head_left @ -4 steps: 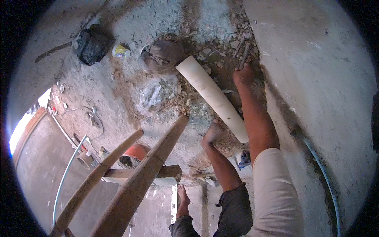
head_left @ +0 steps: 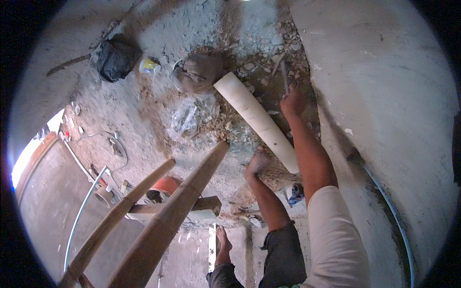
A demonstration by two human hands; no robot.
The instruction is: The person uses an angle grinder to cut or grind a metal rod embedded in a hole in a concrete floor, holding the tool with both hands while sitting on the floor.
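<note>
Gripping a thin rod in the clenched right hand, over rubble near the wall; too blurred to tell its kind. Extending from the hand toward the top of view, long axis nearly straight ahead. Noted a white pipe to the left, slanting from upper left to lower right, lower end just beside the right forearm, not held. Cannot tell the left hand's state: out of view.

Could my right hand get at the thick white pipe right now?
Probably yes: the thick white pipe lies close by, left of your right hand, with nothing visible blocking it, though that hand holds a thin rod.
</note>
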